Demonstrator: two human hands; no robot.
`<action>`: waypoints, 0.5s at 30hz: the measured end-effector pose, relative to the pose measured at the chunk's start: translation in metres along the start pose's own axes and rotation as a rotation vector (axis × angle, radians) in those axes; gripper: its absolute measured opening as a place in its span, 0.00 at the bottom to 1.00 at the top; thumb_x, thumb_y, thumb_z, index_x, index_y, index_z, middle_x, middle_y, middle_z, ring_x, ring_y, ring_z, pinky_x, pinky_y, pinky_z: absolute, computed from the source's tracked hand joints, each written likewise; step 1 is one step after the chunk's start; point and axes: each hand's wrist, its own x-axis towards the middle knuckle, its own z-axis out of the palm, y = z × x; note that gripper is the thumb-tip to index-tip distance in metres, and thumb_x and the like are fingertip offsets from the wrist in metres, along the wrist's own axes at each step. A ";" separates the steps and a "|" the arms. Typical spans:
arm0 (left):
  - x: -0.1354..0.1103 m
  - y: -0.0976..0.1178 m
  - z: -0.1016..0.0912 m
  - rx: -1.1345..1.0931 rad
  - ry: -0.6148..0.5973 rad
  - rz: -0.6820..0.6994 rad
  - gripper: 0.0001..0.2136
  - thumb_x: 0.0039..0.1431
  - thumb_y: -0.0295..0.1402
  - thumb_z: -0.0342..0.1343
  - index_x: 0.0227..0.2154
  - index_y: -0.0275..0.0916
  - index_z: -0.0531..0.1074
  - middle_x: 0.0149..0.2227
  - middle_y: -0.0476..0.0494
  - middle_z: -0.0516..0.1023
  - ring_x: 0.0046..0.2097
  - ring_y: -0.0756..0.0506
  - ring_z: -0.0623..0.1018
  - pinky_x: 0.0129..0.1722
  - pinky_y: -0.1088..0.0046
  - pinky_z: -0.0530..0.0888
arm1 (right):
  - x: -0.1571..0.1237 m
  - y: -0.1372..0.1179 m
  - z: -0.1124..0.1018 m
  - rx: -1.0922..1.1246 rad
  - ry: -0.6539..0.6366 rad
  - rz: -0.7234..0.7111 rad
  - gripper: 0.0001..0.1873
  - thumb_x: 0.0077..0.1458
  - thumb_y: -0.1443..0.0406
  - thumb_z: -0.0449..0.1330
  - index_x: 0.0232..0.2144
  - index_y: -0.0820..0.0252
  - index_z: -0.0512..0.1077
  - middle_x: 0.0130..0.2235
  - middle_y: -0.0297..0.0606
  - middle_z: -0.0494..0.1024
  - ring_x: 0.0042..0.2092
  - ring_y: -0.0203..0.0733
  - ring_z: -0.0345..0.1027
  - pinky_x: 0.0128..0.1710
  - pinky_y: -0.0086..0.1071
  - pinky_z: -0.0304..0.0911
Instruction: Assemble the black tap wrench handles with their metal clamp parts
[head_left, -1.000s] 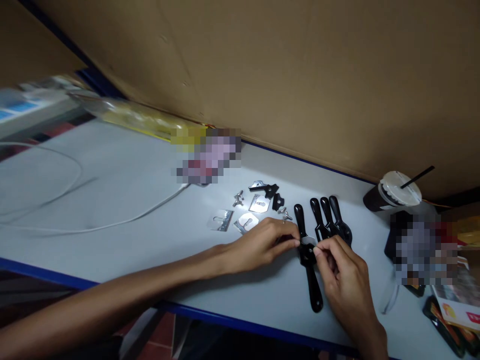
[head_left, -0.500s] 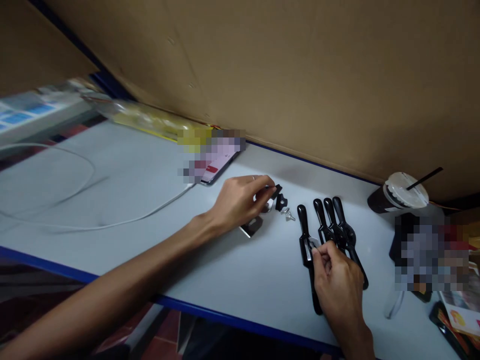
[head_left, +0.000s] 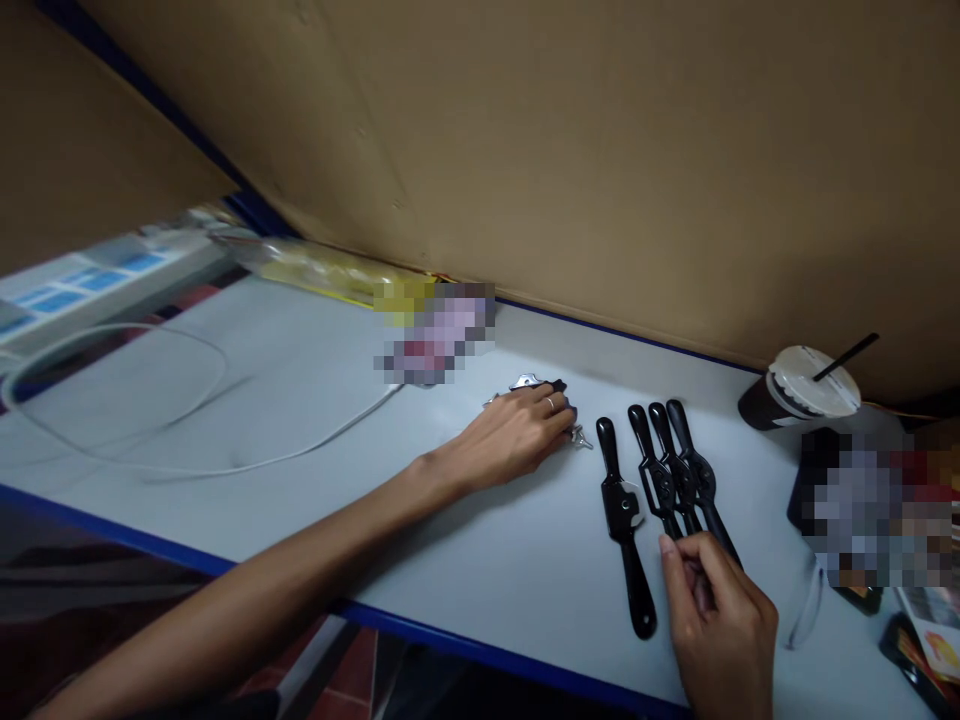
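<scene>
Palm down, my left hand [head_left: 517,430] lies over a small pile of metal parts, with fingers loosely bent and their tips partly hidden. A silver blade [head_left: 527,381], a black plate [head_left: 558,385] and silver screws [head_left: 580,437] show around it. One black spokeshave [head_left: 622,510] lies apart on the table, a black plate at its middle and a silver blade edge [head_left: 637,508] sticking out to the right. Beside it, several more spokeshaves lie close together. My right hand [head_left: 720,610] pinches the lower handle of the nearest spokeshave [head_left: 660,485] in that group, hiding the handle's end.
A phone [head_left: 442,335] with a white cable [head_left: 315,437] lies at the back, near a yellow plastic-wrapped item [head_left: 330,275]. A lidded cup [head_left: 799,390] with a straw stands at the right rear, against the cardboard wall [head_left: 600,180]. Blurred items lie at the right edge.
My right hand has left the separate spokeshave and moved right to the group. A black plate now shows on that spokeshave. My left hand has turned palm down over the parts.
</scene>
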 end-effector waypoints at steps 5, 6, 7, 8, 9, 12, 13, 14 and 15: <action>-0.001 -0.002 0.004 0.057 0.016 0.054 0.16 0.71 0.25 0.39 0.35 0.35 0.73 0.34 0.39 0.74 0.36 0.44 0.70 0.37 0.66 0.70 | -0.014 -0.001 0.004 -0.009 -0.015 -0.007 0.15 0.69 0.62 0.55 0.28 0.56 0.67 0.24 0.29 0.70 0.23 0.32 0.63 0.27 0.27 0.58; -0.001 -0.001 0.003 0.070 0.021 0.054 0.16 0.71 0.25 0.39 0.36 0.34 0.73 0.34 0.39 0.74 0.36 0.44 0.70 0.38 0.66 0.70 | -0.017 -0.001 0.007 -0.021 -0.025 -0.005 0.14 0.69 0.63 0.54 0.29 0.56 0.68 0.25 0.30 0.71 0.24 0.33 0.65 0.27 0.27 0.59; -0.002 -0.001 0.002 0.075 0.032 0.052 0.16 0.72 0.25 0.38 0.37 0.35 0.72 0.35 0.40 0.74 0.36 0.44 0.70 0.38 0.66 0.69 | -0.020 -0.002 0.009 -0.030 -0.028 -0.014 0.13 0.70 0.63 0.54 0.30 0.56 0.69 0.26 0.30 0.72 0.24 0.33 0.66 0.28 0.27 0.59; -0.002 0.001 -0.001 0.068 0.047 0.048 0.15 0.72 0.26 0.38 0.38 0.35 0.71 0.35 0.41 0.74 0.36 0.45 0.70 0.37 0.67 0.69 | -0.022 -0.002 0.012 -0.036 -0.027 -0.035 0.13 0.70 0.63 0.53 0.31 0.56 0.69 0.26 0.30 0.73 0.24 0.33 0.67 0.27 0.27 0.59; -0.003 0.004 -0.003 0.049 0.065 0.044 0.14 0.73 0.27 0.39 0.38 0.35 0.70 0.35 0.42 0.74 0.36 0.45 0.70 0.37 0.67 0.68 | -0.024 -0.002 0.014 -0.040 -0.022 -0.054 0.13 0.70 0.63 0.53 0.31 0.56 0.69 0.26 0.30 0.73 0.24 0.33 0.67 0.27 0.27 0.58; -0.004 0.022 -0.010 -0.038 0.099 0.073 0.12 0.74 0.28 0.41 0.37 0.37 0.69 0.34 0.44 0.73 0.33 0.47 0.69 0.34 0.69 0.66 | -0.030 -0.003 0.019 -0.059 0.034 -0.071 0.12 0.70 0.63 0.53 0.32 0.57 0.69 0.27 0.31 0.73 0.25 0.34 0.68 0.27 0.28 0.59; -0.004 0.029 -0.010 -0.058 0.095 0.099 0.12 0.74 0.28 0.41 0.36 0.37 0.68 0.33 0.45 0.73 0.33 0.48 0.69 0.33 0.70 0.66 | -0.032 -0.003 0.019 -0.060 0.060 -0.071 0.11 0.70 0.63 0.54 0.34 0.57 0.69 0.27 0.32 0.73 0.25 0.34 0.68 0.27 0.28 0.59; -0.003 0.037 -0.010 -0.068 0.082 0.128 0.12 0.74 0.28 0.41 0.36 0.37 0.68 0.33 0.45 0.73 0.32 0.48 0.69 0.34 0.70 0.65 | -0.033 -0.004 0.019 -0.056 0.081 -0.073 0.09 0.69 0.63 0.55 0.35 0.58 0.70 0.27 0.32 0.73 0.26 0.35 0.68 0.28 0.28 0.60; -0.003 0.043 -0.010 -0.068 0.069 0.157 0.12 0.74 0.27 0.42 0.35 0.37 0.68 0.33 0.45 0.73 0.32 0.48 0.69 0.34 0.70 0.66 | -0.033 -0.005 0.019 -0.048 0.100 -0.082 0.06 0.69 0.64 0.56 0.37 0.58 0.70 0.28 0.32 0.72 0.26 0.35 0.68 0.29 0.28 0.60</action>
